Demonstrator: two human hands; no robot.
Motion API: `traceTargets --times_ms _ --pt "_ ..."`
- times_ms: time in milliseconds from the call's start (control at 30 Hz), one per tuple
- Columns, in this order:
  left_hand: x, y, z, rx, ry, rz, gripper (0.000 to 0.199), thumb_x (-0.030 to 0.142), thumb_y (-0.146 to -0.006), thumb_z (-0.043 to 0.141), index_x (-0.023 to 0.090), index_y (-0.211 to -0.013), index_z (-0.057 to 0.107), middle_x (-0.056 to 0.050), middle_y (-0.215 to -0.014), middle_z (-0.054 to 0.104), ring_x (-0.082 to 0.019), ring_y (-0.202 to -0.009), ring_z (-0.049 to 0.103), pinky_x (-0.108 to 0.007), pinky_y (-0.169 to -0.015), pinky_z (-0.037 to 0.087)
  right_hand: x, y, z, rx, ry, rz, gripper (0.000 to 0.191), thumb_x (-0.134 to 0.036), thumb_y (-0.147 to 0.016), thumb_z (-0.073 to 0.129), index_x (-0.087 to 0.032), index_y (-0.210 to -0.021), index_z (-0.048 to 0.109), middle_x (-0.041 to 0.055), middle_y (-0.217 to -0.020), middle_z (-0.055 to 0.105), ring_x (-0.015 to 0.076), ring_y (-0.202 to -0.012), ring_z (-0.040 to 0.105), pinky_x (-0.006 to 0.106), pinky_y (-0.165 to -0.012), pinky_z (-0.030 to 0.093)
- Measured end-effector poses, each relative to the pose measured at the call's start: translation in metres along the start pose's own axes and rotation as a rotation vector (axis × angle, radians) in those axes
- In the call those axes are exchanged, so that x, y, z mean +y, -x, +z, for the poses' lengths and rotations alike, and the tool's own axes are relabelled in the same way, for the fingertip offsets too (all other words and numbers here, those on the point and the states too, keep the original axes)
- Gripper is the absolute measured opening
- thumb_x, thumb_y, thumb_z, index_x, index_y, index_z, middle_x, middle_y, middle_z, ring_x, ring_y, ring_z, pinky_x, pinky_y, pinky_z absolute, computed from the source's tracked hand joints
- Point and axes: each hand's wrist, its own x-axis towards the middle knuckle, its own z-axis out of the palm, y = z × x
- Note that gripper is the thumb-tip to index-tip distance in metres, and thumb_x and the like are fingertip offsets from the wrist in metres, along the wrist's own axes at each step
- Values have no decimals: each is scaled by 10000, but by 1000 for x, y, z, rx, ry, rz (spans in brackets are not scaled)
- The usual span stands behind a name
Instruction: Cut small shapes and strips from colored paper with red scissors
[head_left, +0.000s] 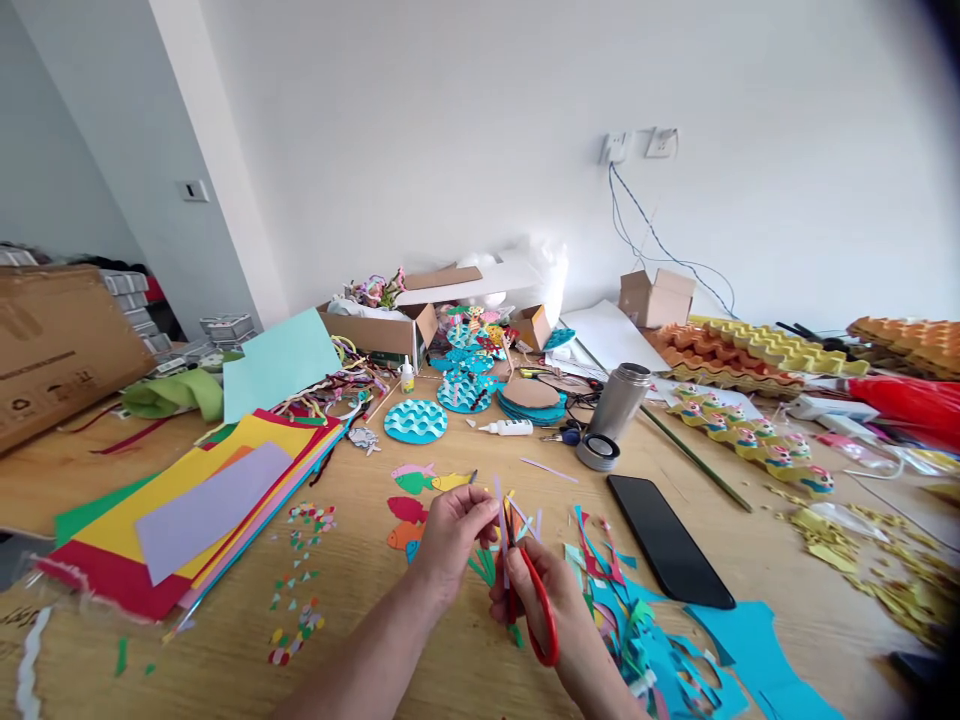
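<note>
My left hand (459,530) pinches a thin purple paper strip (501,520) upright between thumb and fingers. Red-handled scissors (541,610) are held in my right hand (551,590), their blades pointing up close beside the strip. Just behind and left of my left hand lie paper fish, among them a red one (405,510), an orange one (406,536) and a green one (411,481). Green paper strips (482,567) show between my hands. Another purple strip (550,469) rests on the table farther back.
Coloured paper sheets (214,510) are stacked at left, near small paper dots (300,630). A black phone (670,540), a steel flask (621,400) and blue paper scraps (675,670) are at right. Behind stand a glue bottle (510,427) and a round blue wavy piece (415,421).
</note>
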Motion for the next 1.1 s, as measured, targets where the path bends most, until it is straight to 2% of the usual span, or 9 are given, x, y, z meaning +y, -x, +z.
traceTargets --times_ms 133,300,467,733,867,967,1033,1100 --pt "0 1 3 40 -70 13 190 298 -653 678 142 -620 573 26 -521 557 -79 -464 463 -211 -468 361 1 1 0 -58 25 44 429 -591 -718 615 -187 -686 476 9 -556 624 136 -445 578 226 -433 398" --pt "-3 0 3 52 -126 41 189 300 -663 657 144 -624 557 23 -521 562 -80 -457 467 -211 -462 378 4 -1 -2 -53 50 49 427 -584 -724 611 -179 -721 475 30 -591 645 134 -445 584 220 -424 386" --pt "-6 -2 2 49 -145 59 189 299 -677 651 141 -631 557 22 -520 562 -79 -458 473 -206 -462 388 8 -3 -2 -36 45 73 439 -598 -714 604 -183 -730 461 8 -557 631 110 -377 540 212 -398 368" --pt "-9 -3 1 56 -166 62 202 311 -669 657 145 -625 550 24 -523 555 -81 -454 478 -204 -457 391 9 -5 -3 12 26 89 377 -474 -674 697 -194 -670 444 -47 -463 563 104 -365 519 195 -378 377" --pt "-7 -2 1 60 -179 55 200 317 -667 648 147 -632 548 25 -530 552 -82 -460 482 -207 -462 392 9 -4 0 26 19 87 399 -513 -659 698 -190 -670 464 -48 -455 555 106 -353 509 199 -367 374" --pt "-6 -2 0 71 -213 42 194 324 -676 619 152 -635 540 25 -538 551 -77 -466 476 -203 -469 388 2 -3 -7 137 27 -5 415 -555 -692 658 -176 -645 495 -39 -453 549 101 -371 506 195 -376 371" --pt "-6 -4 -2 78 -287 -3 176 318 -693 579 159 -638 530 28 -545 549 -73 -471 476 -197 -472 383 -8 -4 -18 310 12 -120 407 -542 -724 643 -168 -630 511 -27 -486 564 96 -418 519 190 -406 386" --pt "-7 -6 -3 60 -375 -73 151 292 -696 552 163 -623 525 27 -539 551 -69 -458 471 -191 -457 365 -19 -5 -32 521 -104 -245 384 -517 -758 627 -167 -641 524 -36 -522 562 82 -434 510 187 -427 402"
